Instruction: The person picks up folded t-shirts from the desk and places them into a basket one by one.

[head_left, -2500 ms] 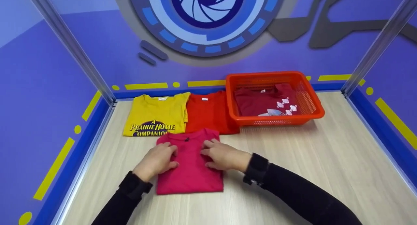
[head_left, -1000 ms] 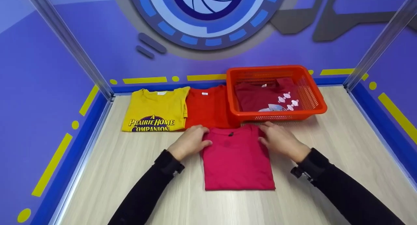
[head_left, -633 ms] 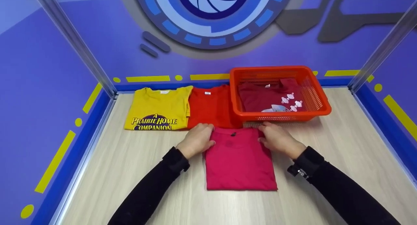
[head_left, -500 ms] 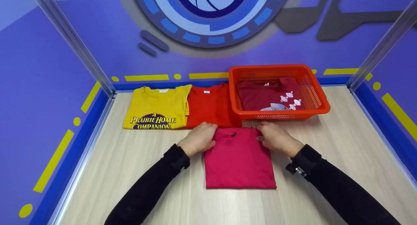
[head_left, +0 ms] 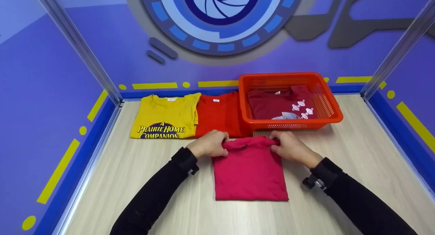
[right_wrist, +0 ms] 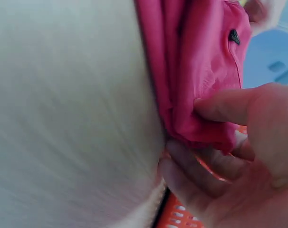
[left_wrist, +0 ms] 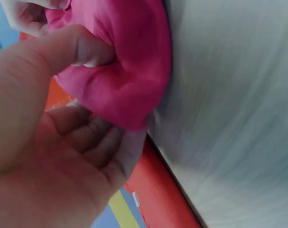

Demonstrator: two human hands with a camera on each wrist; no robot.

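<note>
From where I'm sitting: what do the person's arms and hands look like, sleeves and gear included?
The left sleeve and right sleeve are long and black. A black band circles each wrist, with a small dark fitting showing a silvery glint. Left hand and right hand are gloveless. No cables show.

The folded pink cloth T-shirt (head_left: 250, 177) in the grip looks matt and softly creased, the pale flat wood-grained tabletop (head_left: 190, 211) beneath it smooth with a faint sheen, and the rectangular orange-red plastic basket (head_left: 292, 121) beyond the grip perforated and slightly glossy.
</note>
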